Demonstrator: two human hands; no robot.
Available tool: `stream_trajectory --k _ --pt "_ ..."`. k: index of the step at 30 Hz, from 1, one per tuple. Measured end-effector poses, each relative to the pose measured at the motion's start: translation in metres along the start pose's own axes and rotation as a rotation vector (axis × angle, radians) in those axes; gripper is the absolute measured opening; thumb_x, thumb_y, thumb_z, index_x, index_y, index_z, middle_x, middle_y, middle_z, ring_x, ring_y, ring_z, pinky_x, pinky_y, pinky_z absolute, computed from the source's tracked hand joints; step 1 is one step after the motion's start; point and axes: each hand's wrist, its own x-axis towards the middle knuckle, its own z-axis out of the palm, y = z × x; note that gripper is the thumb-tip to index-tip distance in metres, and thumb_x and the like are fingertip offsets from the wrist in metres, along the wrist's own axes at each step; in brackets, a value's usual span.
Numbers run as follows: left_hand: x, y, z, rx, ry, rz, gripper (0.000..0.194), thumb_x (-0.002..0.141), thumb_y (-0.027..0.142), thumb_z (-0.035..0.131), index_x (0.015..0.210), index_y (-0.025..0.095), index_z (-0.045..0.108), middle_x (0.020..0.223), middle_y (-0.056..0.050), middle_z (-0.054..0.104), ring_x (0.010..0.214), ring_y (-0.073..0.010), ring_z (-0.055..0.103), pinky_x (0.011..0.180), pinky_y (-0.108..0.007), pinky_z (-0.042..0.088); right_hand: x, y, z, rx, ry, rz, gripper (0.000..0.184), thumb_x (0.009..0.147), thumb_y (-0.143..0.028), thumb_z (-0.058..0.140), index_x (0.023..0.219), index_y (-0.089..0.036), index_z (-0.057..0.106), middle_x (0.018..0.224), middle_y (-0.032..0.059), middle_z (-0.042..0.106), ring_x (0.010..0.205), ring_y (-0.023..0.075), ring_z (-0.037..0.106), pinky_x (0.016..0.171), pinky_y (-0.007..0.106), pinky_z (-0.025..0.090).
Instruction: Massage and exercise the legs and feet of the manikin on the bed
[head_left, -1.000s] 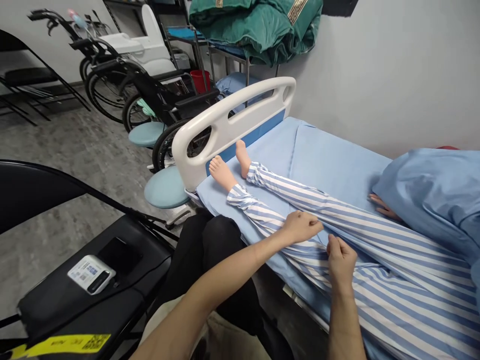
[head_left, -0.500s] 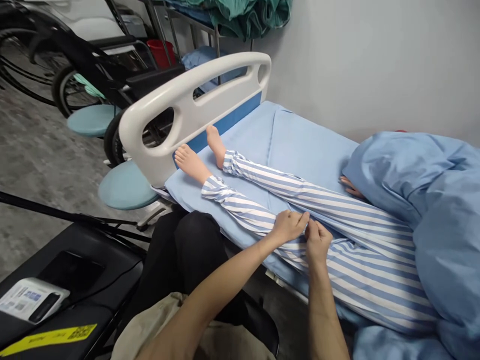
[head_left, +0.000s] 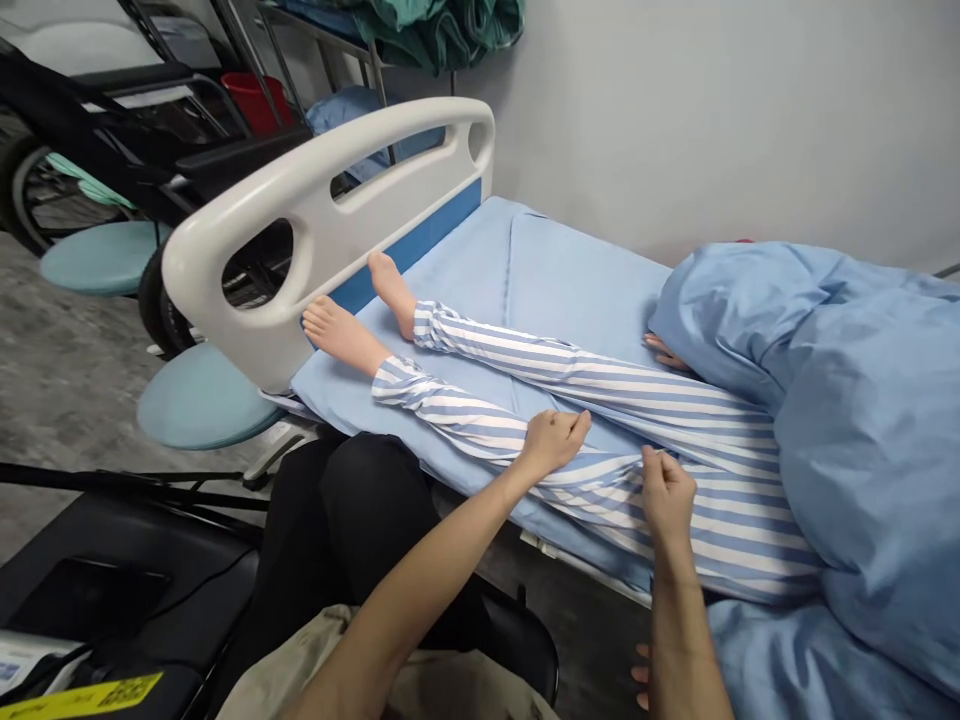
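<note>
A figure in blue-and-white striped trousers (head_left: 675, 420) lies on a bed with a light blue sheet (head_left: 570, 290), bare feet (head_left: 337, 335) against the white footboard (head_left: 300, 210). My left hand (head_left: 551, 440) rests closed on the near trouser leg around the knee, fingers curled into the fabric. Further up the thigh, my right hand (head_left: 666, 492) pinches a fold of the same striped cloth. A light blue quilt (head_left: 840, 380) covers the figure's upper body, and one of its hands (head_left: 664, 350) shows at the quilt's edge.
Round teal stools (head_left: 199, 400) stand beside the footboard, with black wheelchairs (head_left: 120, 110) and a red bucket (head_left: 251, 95) behind. A black folding chair (head_left: 112, 590) carrying a yellow label sits at my left. Green bedding (head_left: 442, 25) is piled on a rack by the grey wall.
The view has swung right, toward the quilt. My hands, close together half a second ago, have separated; the right one moved up the thigh, still pinching the striped fabric.
</note>
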Motion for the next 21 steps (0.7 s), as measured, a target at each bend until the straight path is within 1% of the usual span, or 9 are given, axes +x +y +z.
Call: stream_trajectory --k 2,5,7,10,12,13,15,18,21 --pt "0.0 -0.002 0.0 -0.035 0.008 0.023 0.052 0.097 0.041 0.034 0.061 0.02 0.064 0.062 -0.004 0.065 0.066 -0.0142 0.058 0.065 -0.026 0.034 -0.005 0.011 0.005 -0.065 -0.007 -0.011 0.05 0.086 -0.053 0.053 0.052 -0.021 0.034 0.05 -0.007 0.029 0.051 0.0093 0.028 0.051 0.026 0.025" --pt "0.0 0.006 -0.005 -0.148 0.012 0.027 0.054 0.096 0.042 0.033 0.051 0.018 0.051 0.05 0.0 0.05 0.055 -0.0108 0.047 0.059 -0.025 0.03 -0.007 0.015 0.009 -0.04 -0.012 -0.006 0.05 0.089 -0.053 0.049 0.054 -0.021 0.035 0.052 -0.007 0.029 0.052 0.0095 0.028 0.052 0.026 0.025" --pt "0.0 0.023 -0.01 -0.268 0.011 0.042 0.056 0.096 0.045 0.032 0.048 0.018 0.043 0.047 0.002 0.042 0.051 -0.0093 0.041 0.056 -0.024 0.029 -0.007 0.014 0.008 0.013 0.002 0.017 0.05 0.089 -0.054 0.049 0.054 -0.021 0.035 0.052 -0.0071 0.03 0.052 0.0093 0.028 0.052 0.026 0.025" --pt "-0.003 0.06 -0.013 -0.453 -0.01 0.117 0.06 0.095 0.053 0.028 0.047 0.019 0.037 0.045 0.003 0.038 0.05 -0.0086 0.039 0.055 -0.023 0.031 -0.005 0.012 0.007 0.106 0.047 0.059 0.051 0.09 -0.055 0.048 0.054 -0.021 0.035 0.051 -0.007 0.031 0.051 0.0091 0.029 0.051 0.025 0.026" --pt "-0.007 0.079 -0.006 -0.535 -0.048 0.166 0.063 0.095 0.056 0.025 0.046 0.019 0.038 0.044 0.002 0.041 0.05 -0.0088 0.042 0.055 -0.023 0.033 -0.005 0.012 0.007 0.145 0.074 0.074 0.051 0.089 -0.056 0.048 0.054 -0.021 0.035 0.05 -0.0067 0.031 0.05 0.0093 0.029 0.05 0.026 0.026" --pt "-0.01 0.085 0.001 -0.547 -0.069 0.178 0.064 0.095 0.056 0.023 0.046 0.019 0.04 0.044 0.001 0.042 0.049 -0.009 0.043 0.055 -0.023 0.034 -0.005 0.012 0.006 0.154 0.088 0.077 0.051 0.089 -0.056 0.048 0.054 -0.021 0.036 0.05 -0.0065 0.032 0.051 0.0094 0.03 0.05 0.026 0.027" --pt "-0.013 0.086 0.019 -0.488 -0.105 0.178 0.064 0.097 0.052 0.021 0.049 0.018 0.046 0.046 -0.001 0.049 0.051 -0.0098 0.047 0.057 -0.023 0.037 -0.005 0.013 0.006 0.165 0.107 0.084 0.051 0.088 -0.057 0.048 0.054 -0.021 0.037 0.051 -0.0064 0.033 0.051 0.0095 0.031 0.05 0.026 0.027" --pt "-0.013 0.073 0.046 -0.236 -0.162 0.175 0.059 0.098 0.043 0.025 0.059 0.017 0.061 0.057 -0.005 0.063 0.059 -0.0133 0.058 0.063 -0.024 0.04 -0.003 0.015 0.006 0.221 0.12 0.111 0.051 0.088 -0.058 0.049 0.056 -0.022 0.035 0.053 -0.0068 0.03 0.052 0.0092 0.03 0.05 0.025 0.028" --pt "-0.008 0.062 0.058 -0.029 -0.21 0.179 0.054 0.098 0.039 0.029 0.072 0.019 0.071 0.075 -0.009 0.072 0.073 -0.017 0.065 0.071 -0.027 0.042 0.002 0.017 0.009 0.246 0.09 0.12 0.051 0.087 -0.06 0.05 0.057 -0.021 0.035 0.055 -0.0069 0.03 0.053 0.009 0.029 0.05 0.025 0.027"
